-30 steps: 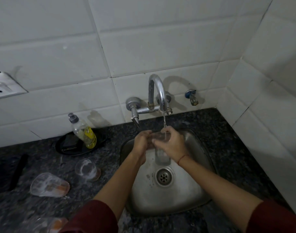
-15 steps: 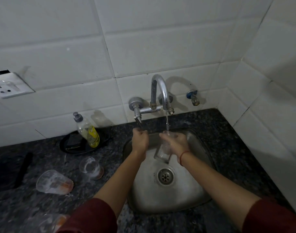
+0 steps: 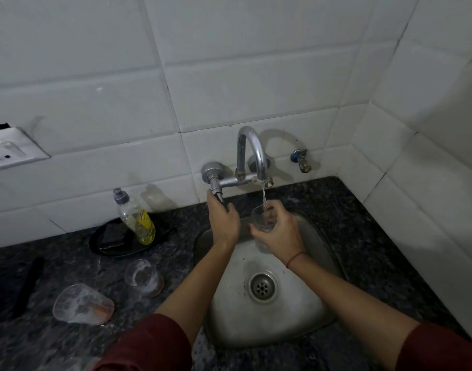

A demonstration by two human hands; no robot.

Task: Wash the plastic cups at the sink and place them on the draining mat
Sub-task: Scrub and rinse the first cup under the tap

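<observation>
Water runs from the curved tap (image 3: 252,153) into a clear plastic cup (image 3: 261,219), which my right hand (image 3: 279,231) grips upright over the steel sink (image 3: 296,317). My left hand (image 3: 222,219) is up at the tap handle (image 3: 216,188), its fingers curled round the handle's lower end. On the dark counter to the left lie two more clear cups on their sides, one (image 3: 145,277) nearer the sink and one (image 3: 82,303) further left, both with an orange residue in the base. A draining mat is not visible.
A dish-soap bottle (image 3: 134,215) leans on a black dish (image 3: 117,245) behind the cups. A dark strip (image 3: 28,285) lies at the far left. A small valve (image 3: 300,160) sticks out of the tiled wall, and a wall socket (image 3: 12,151) sits at left.
My left hand has let go of the cup and risen to the tap handle. My right hand alone now holds the cup under the stream.
</observation>
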